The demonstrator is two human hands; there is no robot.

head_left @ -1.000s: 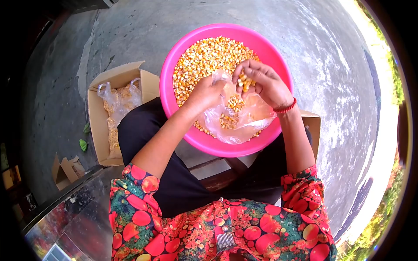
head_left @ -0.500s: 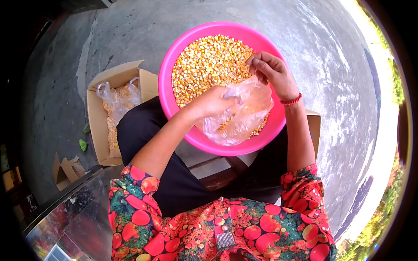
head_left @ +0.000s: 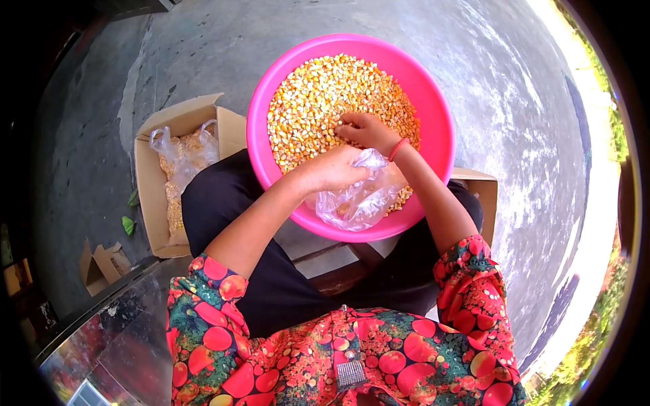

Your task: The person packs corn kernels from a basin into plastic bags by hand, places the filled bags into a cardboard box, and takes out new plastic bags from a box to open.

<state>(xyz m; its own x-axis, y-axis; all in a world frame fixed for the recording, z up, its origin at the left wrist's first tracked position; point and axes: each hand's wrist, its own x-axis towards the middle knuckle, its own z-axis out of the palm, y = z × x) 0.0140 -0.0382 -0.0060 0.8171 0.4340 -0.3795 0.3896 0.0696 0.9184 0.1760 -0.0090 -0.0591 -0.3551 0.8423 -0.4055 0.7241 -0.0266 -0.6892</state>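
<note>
A pink basin (head_left: 440, 128) full of loose corn kernels (head_left: 325, 88) rests over my knees. My left hand (head_left: 338, 168) is closed on the top of a clear plastic bag (head_left: 355, 203), which lies against the basin's near side. My right hand (head_left: 369, 132), with a red bracelet on the wrist, reaches into the kernels just beyond the bag. Its fingers are curled at the corn, and their tips are partly hidden, so whether kernels are between them cannot be made out.
On the left stands an open cardboard box (head_left: 154, 196) with filled plastic bags (head_left: 189, 159) in it. Another box (head_left: 486, 203) is partly hidden by my right knee. A small carton (head_left: 101, 267) and green leaves (head_left: 128, 225) lie at the lower left.
My right hand, which held kernels over the bag a second ago, has moved left and down into the corn. The bag's mouth has folded together under my left hand.
</note>
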